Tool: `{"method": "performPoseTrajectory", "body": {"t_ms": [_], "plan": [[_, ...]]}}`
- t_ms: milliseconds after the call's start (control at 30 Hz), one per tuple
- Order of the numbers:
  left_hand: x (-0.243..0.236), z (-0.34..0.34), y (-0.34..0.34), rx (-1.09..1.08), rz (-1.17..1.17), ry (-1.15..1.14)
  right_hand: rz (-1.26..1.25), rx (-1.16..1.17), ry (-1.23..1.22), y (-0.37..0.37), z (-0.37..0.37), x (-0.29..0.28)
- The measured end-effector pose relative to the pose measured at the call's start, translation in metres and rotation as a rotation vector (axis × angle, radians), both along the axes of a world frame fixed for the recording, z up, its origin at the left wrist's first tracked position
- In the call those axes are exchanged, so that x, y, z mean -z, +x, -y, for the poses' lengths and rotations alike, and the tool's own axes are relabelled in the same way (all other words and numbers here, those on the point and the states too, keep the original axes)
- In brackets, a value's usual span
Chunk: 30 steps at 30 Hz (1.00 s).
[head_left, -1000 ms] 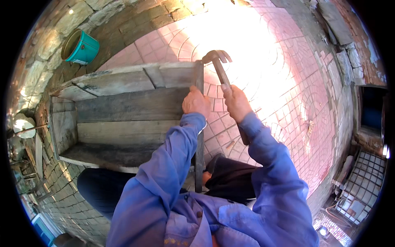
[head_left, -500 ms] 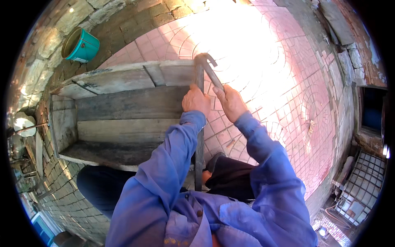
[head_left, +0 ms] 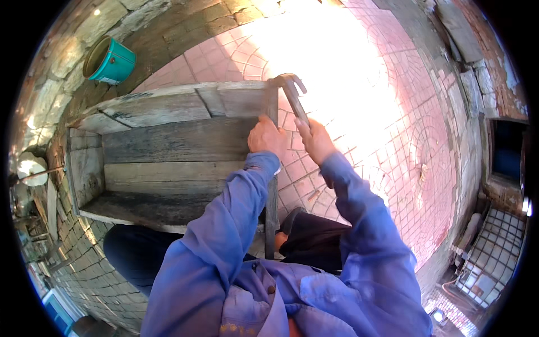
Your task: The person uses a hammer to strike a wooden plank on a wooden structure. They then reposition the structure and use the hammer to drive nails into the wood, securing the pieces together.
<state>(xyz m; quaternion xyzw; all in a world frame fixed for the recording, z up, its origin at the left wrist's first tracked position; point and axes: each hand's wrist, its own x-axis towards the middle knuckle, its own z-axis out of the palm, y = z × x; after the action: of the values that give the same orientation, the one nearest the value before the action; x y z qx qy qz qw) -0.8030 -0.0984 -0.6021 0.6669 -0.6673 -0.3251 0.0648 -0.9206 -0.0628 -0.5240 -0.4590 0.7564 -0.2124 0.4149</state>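
A weathered wooden box [head_left: 151, 147], long and open-topped, lies in front of me, its inside bare boards. My left hand [head_left: 267, 136] is closed over the rim at its right end, on the end board [head_left: 272, 185]. In my right hand [head_left: 317, 140], just outside that end, is a claw hammer [head_left: 296, 102] gripped by its handle. Its head is at the far right corner of the box, claw pointing right; whether the head touches the wood I cannot tell. My left fingertips are partly hidden.
Pink patterned paving [head_left: 393, 168] stretches to the right, glaring with sunlight at the far side. A teal bucket [head_left: 115, 62] stands beyond the box at the far left, near a stone wall [head_left: 62, 73]. At the right lies a wire-grid panel [head_left: 487, 255].
The hammer head has shifted a little to the right, and my right hand has moved slightly with it. My left hand and the box stay in place.
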Motion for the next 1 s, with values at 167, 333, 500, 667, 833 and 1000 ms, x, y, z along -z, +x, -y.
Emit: {"method": "performPoseTrajectory", "body": {"t_ms": [167,333,500,667,833,1000], "plan": [[-0.002,-0.003,0.003,-0.011,-0.046,-0.023,0.272,0.214,-0.356,-0.023,0.002,-0.032],[0.003,-0.004,0.004,-0.013,-0.072,-0.033,0.481,0.275,-0.93,-0.033,0.0,-0.14],[0.002,-0.005,0.005,-0.053,-0.112,-0.06,0.097,0.129,-0.458,-0.008,0.0,-0.044],[-0.007,-0.006,0.008,-0.029,-0.091,-0.029,-0.129,-0.028,-0.194,-0.019,-0.007,0.016],[-0.005,-0.001,0.005,-0.014,-0.08,-0.023,0.188,0.18,-0.476,-0.02,-0.003,-0.064],[0.0,-0.003,0.005,-0.028,-0.074,-0.016,0.459,0.145,-0.796,-0.015,-0.008,-0.04]]}}
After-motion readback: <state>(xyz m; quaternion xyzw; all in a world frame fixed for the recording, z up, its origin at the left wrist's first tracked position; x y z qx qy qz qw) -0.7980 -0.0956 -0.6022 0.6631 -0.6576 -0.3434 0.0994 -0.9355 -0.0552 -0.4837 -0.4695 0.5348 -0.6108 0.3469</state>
